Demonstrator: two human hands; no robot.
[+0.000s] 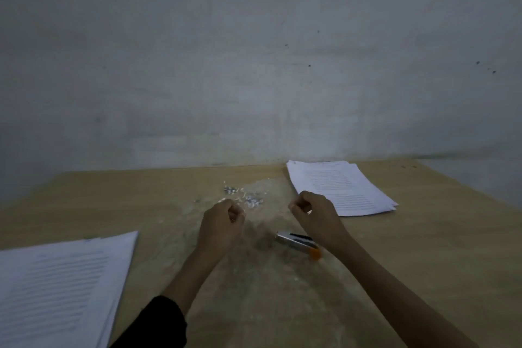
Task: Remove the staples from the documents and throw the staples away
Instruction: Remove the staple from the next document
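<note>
My left hand (223,220) and my right hand (313,212) hover over the middle of the wooden table (282,305), both with fingers curled into loose fists. Nothing shows inside either fist. Just beyond the left hand, a scatter of small silvery staples (244,198) lies on the table. A metal staple tool with an orange end (299,243) rests on the table under my right wrist, untouched. One stack of printed documents (341,186) sits at the back right, close to my right hand. Another stack of documents (56,285) lies at the near left.
A plain grey wall (254,65) rises directly behind the table's far edge. The table's right edge (480,195) runs diagonally away at the far right. The light is dim and the picture is slightly blurred.
</note>
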